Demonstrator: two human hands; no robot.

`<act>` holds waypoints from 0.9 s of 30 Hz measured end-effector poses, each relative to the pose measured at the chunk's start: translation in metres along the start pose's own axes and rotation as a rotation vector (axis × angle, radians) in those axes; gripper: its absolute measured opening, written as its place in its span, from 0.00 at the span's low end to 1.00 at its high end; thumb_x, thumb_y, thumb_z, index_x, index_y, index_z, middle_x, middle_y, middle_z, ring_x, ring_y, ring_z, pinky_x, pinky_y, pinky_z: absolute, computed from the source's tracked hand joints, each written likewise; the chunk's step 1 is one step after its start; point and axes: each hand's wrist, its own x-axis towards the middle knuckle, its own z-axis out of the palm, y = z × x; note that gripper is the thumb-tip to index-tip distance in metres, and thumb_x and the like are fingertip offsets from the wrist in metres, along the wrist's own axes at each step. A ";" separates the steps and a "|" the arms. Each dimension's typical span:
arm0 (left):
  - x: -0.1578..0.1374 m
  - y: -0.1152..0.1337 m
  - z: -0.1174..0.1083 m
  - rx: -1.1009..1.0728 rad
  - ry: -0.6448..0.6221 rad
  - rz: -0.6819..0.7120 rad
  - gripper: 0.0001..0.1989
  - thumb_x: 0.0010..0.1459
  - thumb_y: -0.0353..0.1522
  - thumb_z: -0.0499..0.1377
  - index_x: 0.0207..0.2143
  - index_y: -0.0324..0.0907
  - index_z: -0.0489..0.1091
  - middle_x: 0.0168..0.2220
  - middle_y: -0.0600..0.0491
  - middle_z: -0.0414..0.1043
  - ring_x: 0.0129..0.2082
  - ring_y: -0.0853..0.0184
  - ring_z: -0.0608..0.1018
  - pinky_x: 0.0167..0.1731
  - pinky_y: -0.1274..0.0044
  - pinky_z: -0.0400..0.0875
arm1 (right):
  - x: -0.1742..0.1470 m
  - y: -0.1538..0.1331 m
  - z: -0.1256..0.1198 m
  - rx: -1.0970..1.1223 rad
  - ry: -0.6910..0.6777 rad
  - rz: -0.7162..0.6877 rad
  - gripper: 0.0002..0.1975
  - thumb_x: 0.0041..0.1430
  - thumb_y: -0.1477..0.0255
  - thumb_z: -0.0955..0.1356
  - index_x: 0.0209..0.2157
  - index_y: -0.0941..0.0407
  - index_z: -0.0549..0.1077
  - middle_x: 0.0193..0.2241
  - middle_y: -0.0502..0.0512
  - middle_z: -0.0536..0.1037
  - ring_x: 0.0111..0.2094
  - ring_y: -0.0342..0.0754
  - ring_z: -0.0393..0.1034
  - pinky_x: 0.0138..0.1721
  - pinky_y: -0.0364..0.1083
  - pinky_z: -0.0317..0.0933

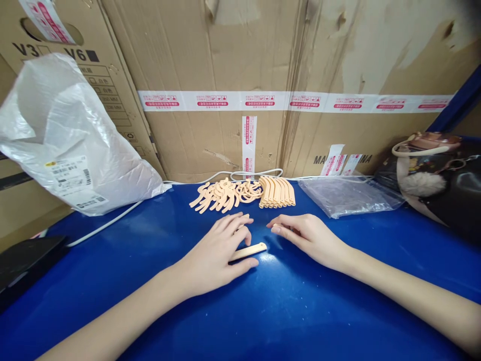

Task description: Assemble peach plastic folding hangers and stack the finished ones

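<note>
My left hand (216, 250) is left of centre, low over the blue table. A cream-coloured strip (255, 249) with a rounded end and a small hole runs out from between its thumb and curled index finger; its other end is hidden by the hand. The other fingers reach forward, with a bit of cream showing near their tips. Opposite it, my right hand (310, 235) has thumb and index finger pinched, a small cream bit just visible between them. Ahead lie a loose heap of curved cream pieces (221, 194) and a neat stack of curved cream strips (277, 191).
A flat clear plastic bag (349, 196) lies right of the stack, near a dark bag (460, 185) with a fluffy pompom. At left are a white mailing bag (67, 140), a white cable (108, 223) and a black object (30, 265). Cardboard boxes (210, 135) stand behind the blue table (240, 321).
</note>
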 end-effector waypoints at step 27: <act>0.001 0.009 0.004 -0.139 0.011 -0.037 0.13 0.67 0.41 0.44 0.40 0.45 0.62 0.63 0.50 0.53 0.64 0.60 0.53 0.61 0.61 0.52 | -0.004 -0.010 0.009 0.021 -0.150 -0.095 0.16 0.68 0.61 0.56 0.32 0.56 0.63 0.23 0.48 0.67 0.22 0.40 0.60 0.26 0.41 0.51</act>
